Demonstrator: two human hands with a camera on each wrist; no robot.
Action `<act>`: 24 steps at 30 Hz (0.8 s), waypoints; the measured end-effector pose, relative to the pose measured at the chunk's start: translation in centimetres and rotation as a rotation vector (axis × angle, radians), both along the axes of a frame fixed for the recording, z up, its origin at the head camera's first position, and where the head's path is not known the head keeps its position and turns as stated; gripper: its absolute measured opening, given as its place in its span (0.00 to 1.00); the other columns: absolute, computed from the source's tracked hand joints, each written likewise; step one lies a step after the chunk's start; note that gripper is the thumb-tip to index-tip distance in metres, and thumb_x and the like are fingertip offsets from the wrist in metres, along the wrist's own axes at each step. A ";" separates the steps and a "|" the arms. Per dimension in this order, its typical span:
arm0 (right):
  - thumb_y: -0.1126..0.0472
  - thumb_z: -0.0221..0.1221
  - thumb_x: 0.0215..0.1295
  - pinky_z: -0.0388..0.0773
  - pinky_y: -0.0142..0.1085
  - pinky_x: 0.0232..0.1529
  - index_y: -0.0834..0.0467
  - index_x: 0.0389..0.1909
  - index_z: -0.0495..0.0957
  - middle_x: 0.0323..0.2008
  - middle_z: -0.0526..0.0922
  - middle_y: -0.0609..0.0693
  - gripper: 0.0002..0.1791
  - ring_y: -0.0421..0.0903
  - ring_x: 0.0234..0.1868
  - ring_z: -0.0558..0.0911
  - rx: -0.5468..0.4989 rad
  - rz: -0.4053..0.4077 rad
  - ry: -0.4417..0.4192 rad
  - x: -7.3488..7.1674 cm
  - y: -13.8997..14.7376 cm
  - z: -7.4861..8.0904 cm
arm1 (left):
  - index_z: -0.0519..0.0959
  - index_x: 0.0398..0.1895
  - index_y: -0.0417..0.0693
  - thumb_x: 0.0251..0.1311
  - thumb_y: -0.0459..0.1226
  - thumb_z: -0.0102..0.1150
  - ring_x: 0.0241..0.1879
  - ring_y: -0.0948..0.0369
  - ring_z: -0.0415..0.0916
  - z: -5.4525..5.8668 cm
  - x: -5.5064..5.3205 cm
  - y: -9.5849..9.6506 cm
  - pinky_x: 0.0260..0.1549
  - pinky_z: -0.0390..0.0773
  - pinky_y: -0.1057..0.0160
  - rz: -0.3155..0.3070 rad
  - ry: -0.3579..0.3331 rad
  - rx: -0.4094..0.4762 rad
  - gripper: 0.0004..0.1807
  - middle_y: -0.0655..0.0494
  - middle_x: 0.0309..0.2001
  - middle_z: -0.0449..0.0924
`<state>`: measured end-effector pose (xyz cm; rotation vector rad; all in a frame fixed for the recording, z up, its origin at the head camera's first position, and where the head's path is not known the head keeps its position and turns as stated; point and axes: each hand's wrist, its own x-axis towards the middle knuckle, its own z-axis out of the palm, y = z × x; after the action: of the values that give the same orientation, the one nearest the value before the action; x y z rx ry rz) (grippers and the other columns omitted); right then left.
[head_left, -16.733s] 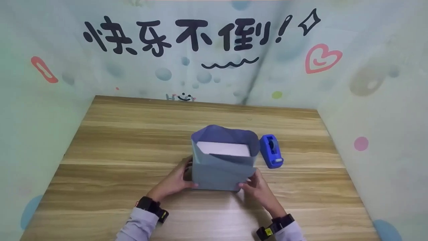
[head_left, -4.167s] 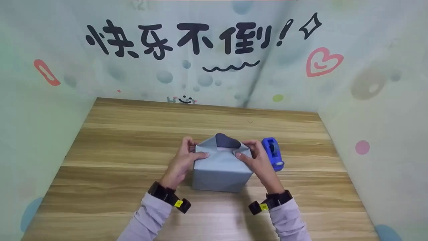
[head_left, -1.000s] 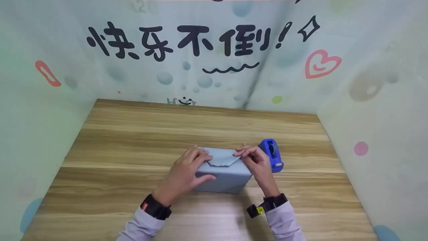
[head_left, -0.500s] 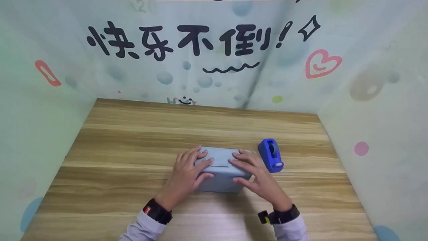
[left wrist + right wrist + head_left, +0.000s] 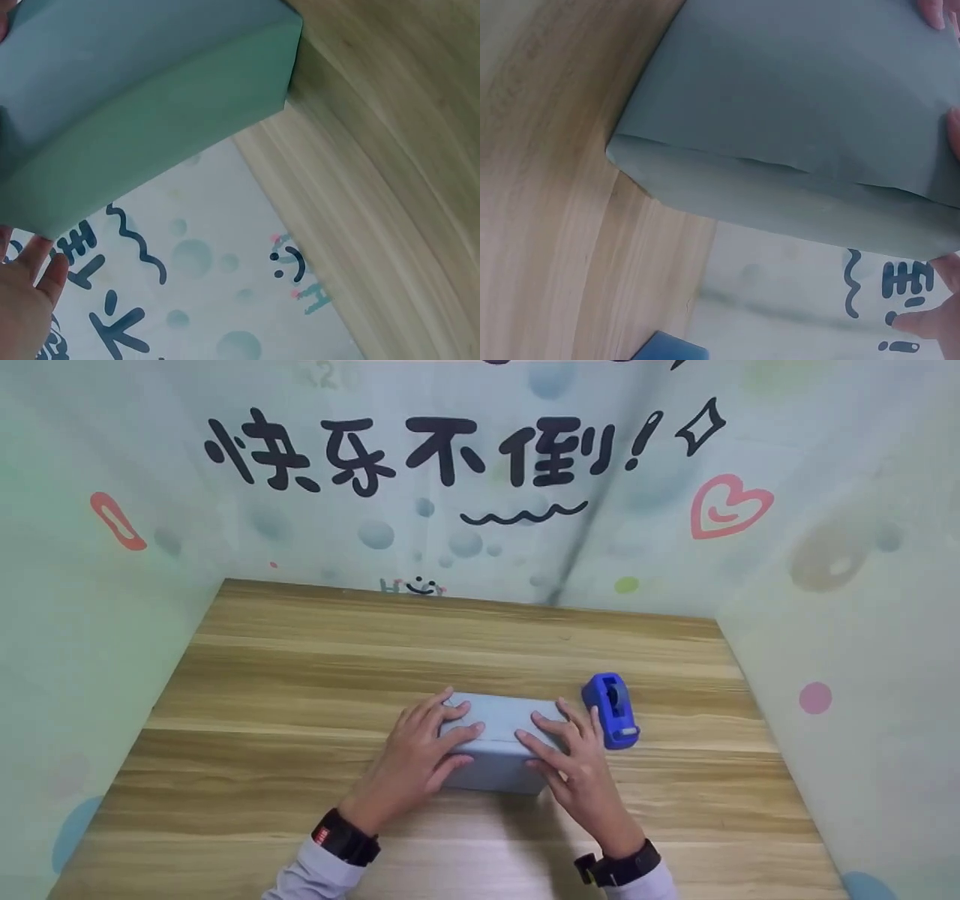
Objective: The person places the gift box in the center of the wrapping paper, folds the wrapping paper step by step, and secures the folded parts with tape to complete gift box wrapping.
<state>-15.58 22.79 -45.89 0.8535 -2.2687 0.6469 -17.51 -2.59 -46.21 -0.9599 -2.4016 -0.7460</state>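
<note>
A box wrapped in blue-grey paper (image 5: 501, 721) stands on the table between both hands, its folded-over flap lying flat on top. The left hand (image 5: 418, 751) rests spread fingertips on the top's left part, its thumb against the front face. On the right part, the right hand (image 5: 583, 769) presses with spread fingertips, thumb near the front edge. The left wrist view shows the paper-covered side of the box (image 5: 165, 120) and some fingers (image 5: 30, 281). In the right wrist view, a slightly gaping paper seam runs along the box (image 5: 780, 97).
A blue tape dispenser (image 5: 615, 727) stands just right of the box, close to the right hand; its corner (image 5: 671, 347) shows in the right wrist view. The wood-grain table (image 5: 300, 675) is bounded by printed cloth walls (image 5: 480, 540) at the back and sides.
The paper, earlier standing up around a white block, has been folded inward and its flap brought down toward the front. The right hand has released the flap's corner and spread over the top.
</note>
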 end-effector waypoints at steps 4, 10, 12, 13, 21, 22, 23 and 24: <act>0.58 0.66 0.50 0.46 0.67 0.64 0.46 0.50 0.81 0.52 0.79 0.52 0.22 0.64 0.59 0.69 0.024 -0.001 0.025 -0.2 0.1 0.1 | 0.74 0.57 0.63 0.60 0.49 0.56 0.68 0.53 0.56 0.1 0.0 0.1 0.61 0.62 0.47 0.005 -0.030 0.001 0.21 0.56 0.60 0.70; 0.57 0.66 0.50 0.47 0.58 0.68 0.46 0.49 0.81 0.51 0.80 0.52 0.21 0.62 0.57 0.73 0.056 0.001 0.078 -0.6 0.3 0.1 | 0.76 0.56 0.62 0.58 0.47 0.58 0.65 0.51 0.61 -0.4 -0.2 0.3 0.57 0.66 0.47 0.011 0.052 0.030 0.20 0.54 0.59 0.72; 0.57 0.66 0.50 0.47 0.57 0.68 0.46 0.49 0.81 0.50 0.80 0.52 0.21 0.61 0.56 0.73 0.052 0.000 0.083 -0.5 0.3 0.1 | 0.76 0.55 0.61 0.57 0.47 0.58 0.64 0.51 0.62 -0.5 -0.3 0.4 0.56 0.67 0.47 0.009 0.087 0.033 0.20 0.54 0.58 0.73; 0.57 0.66 0.50 0.48 0.56 0.68 0.46 0.48 0.82 0.50 0.80 0.52 0.21 0.61 0.56 0.73 0.049 -0.001 0.085 -0.5 0.4 0.1 | 0.76 0.55 0.61 0.57 0.47 0.58 0.64 0.51 0.62 -0.5 -0.4 0.4 0.56 0.67 0.47 0.007 0.100 0.033 0.20 0.53 0.58 0.73; 0.57 0.64 0.54 0.56 0.58 0.64 0.47 0.46 0.83 0.48 0.81 0.52 0.16 0.62 0.54 0.74 -0.006 0.004 0.127 -0.3 0.1 -0.2 | 0.78 0.52 0.60 0.57 0.47 0.58 0.61 0.49 0.66 -0.6 -0.5 0.5 0.54 0.69 0.48 -0.011 0.182 0.053 0.18 0.51 0.55 0.75; 0.57 0.63 0.56 0.57 0.58 0.63 0.48 0.45 0.83 0.48 0.81 0.52 0.15 0.62 0.54 0.74 -0.017 0.008 0.131 -0.2 0.1 -0.3 | 0.78 0.52 0.60 0.57 0.47 0.58 0.61 0.49 0.66 -0.6 -0.4 0.4 0.54 0.70 0.48 -0.011 0.184 0.054 0.18 0.51 0.55 0.75; 0.56 0.62 0.57 0.57 0.58 0.63 0.48 0.46 0.83 0.48 0.80 0.52 0.14 0.62 0.54 0.73 -0.031 0.016 0.132 -0.2 -0.1 -0.4 | 0.78 0.51 0.59 0.57 0.47 0.58 0.61 0.49 0.66 -0.6 -0.3 0.3 0.53 0.70 0.48 -0.011 0.183 0.056 0.18 0.50 0.55 0.75; 0.55 0.61 0.59 0.56 0.56 0.64 0.50 0.46 0.82 0.49 0.80 0.53 0.14 0.62 0.55 0.73 -0.050 0.028 0.130 -0.1 -0.2 -0.5 | 0.78 0.51 0.59 0.56 0.47 0.58 0.61 0.48 0.67 -0.6 -0.2 0.2 0.53 0.70 0.49 -0.009 0.183 0.058 0.18 0.50 0.55 0.75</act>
<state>-15.71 22.59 -46.40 0.8794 -2.1195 0.6396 -17.76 -2.41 -46.78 -0.9720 -2.2074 -0.6954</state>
